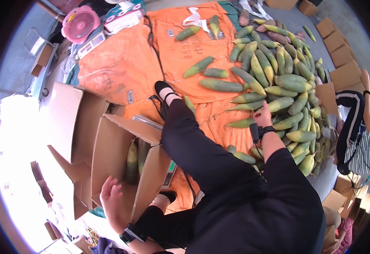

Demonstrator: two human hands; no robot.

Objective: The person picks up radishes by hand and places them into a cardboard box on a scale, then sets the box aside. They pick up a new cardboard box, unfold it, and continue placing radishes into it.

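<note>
My left hand is held over the near side of an upright cardboard box, fingers apart and nothing in them. Inside the box stand green radishes, partly hidden by its wall. At the left edge of a big radish pile, my right hand has its index finger stretched out. It lies close against the end of a pale green radish; whether it touches is hard to see. Another radish lies just left of that wrist. Both wrists wear dark straps with devices.
Loose radishes lie on the orange sheet. A second open box stands left of mine. A pink fan and a scale are at the back left. Boxes line the right, near a person in a striped top.
</note>
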